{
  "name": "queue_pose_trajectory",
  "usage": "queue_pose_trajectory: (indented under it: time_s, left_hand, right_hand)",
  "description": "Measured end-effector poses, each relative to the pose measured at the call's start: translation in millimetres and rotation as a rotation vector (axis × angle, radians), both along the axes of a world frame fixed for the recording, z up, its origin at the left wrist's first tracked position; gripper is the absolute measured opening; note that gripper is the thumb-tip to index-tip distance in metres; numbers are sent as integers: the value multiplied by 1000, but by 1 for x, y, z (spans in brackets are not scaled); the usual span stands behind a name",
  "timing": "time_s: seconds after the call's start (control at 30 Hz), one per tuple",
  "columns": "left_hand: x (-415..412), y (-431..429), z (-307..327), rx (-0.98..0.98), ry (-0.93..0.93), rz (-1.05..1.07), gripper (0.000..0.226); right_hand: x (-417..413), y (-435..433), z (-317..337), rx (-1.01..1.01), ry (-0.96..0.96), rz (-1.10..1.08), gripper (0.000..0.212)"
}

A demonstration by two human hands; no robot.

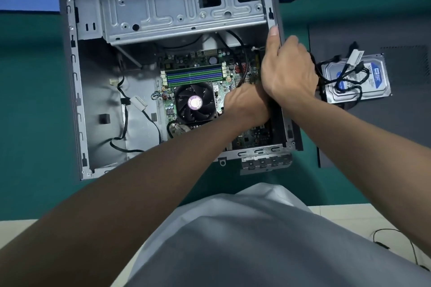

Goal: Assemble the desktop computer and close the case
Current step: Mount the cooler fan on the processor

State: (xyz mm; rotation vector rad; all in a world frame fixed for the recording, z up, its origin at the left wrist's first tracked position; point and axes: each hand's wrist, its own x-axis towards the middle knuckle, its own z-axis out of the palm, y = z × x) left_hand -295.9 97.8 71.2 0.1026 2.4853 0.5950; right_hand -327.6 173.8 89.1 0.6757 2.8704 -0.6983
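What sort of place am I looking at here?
Probably a computer repair or assembly bench: an opened desktop case lies on a green mat, and a bare hard drive sits on a dark side panel alongside.

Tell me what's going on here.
A person is working on an open grey metal computer case lying on a green mat. Their right hand grips the case's right side wall, while the left hand reaches inside beside it, over the green motherboard, fingers hidden. A silver hard drive with a blue label lies outside on a dark flat panel, black cables draped over it. The case is not closed.
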Motion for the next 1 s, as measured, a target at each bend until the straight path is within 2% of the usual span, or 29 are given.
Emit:
queue_pose_trajectory:
  time_s: [0.07,0.23,0.47,0.57,0.63,0.73,0.83,0.93,1.0]
  left_hand:
    - [0,1,4,28,-17,106,28]
    - [2,-1,7,75,-54,187,19]
    - [-4,1,-1,96,-115,418,2]
    - [-2,0,-6,155,-164,475,7]
    - [1,-2,-8,95,-142,342,6]
    - [5,-7,-7,-30,-95,-5,9]
    - [12,-5,-9,-121,-18,-274,24]
    - [18,0,-17,-161,27,-389,28]
    - [17,1,-20,-128,48,-374,11]
  right_hand:
    - [-1,0,0,7,-9,1,67]
    - [-2,0,0,8,-17,-8,66]
    - [-3,0,0,0,-5,-14,66]
    - [-2,0,0,-1,0,-13,66]
    - [-3,0,0,-8,2,-16,67]
    - [-3,0,2,-50,-3,-12,68]
    - [-1,7,5,-182,-10,5,67]
    - [11,19,9,-344,-32,35,65]
    - [28,25,6,-381,-36,55,63]
